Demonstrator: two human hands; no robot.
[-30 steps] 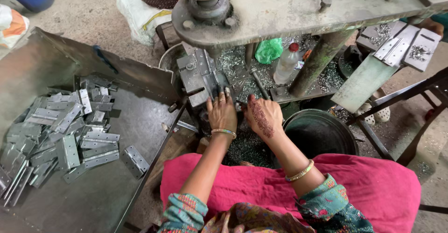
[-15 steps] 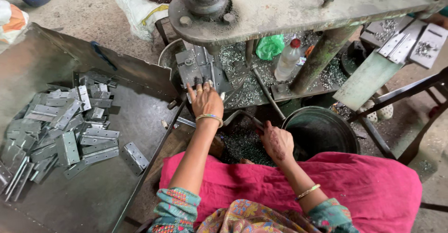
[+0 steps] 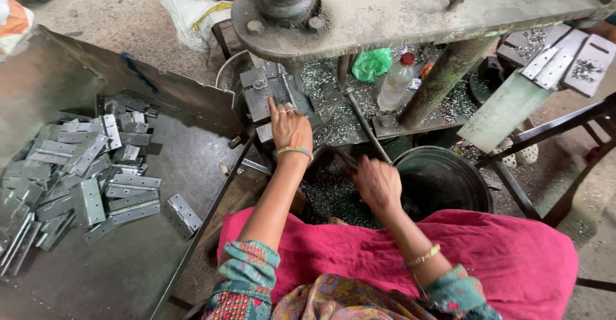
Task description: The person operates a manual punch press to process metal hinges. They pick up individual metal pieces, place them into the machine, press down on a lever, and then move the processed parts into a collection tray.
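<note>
A grey metal press point(image 3: 410, 12) is seen above a metal tray point(image 3: 160, 89) heaped with hinge plates point(image 3: 83, 172). The left hand point(image 3: 290, 127) is laid flat, fingers extended, on the die block point(image 3: 266, 92). The right hand point(image 3: 377, 182), blurred, is closed around a dark rod point(image 3: 340, 156).

We wear teal patterned sleeves, a pink lap cloth, a beaded bangle on the left hand point(image 3: 290, 129), a gold one on the right hand point(image 3: 378, 185).

The left hand point(image 3: 290, 126) has been moved up from beside the right onto the grey metal die block point(image 3: 269, 92) under the press — the right hand point(image 3: 378, 182) has been drawn back toward the lap, blurred, near the dark round bucket point(image 3: 443, 182).
</note>
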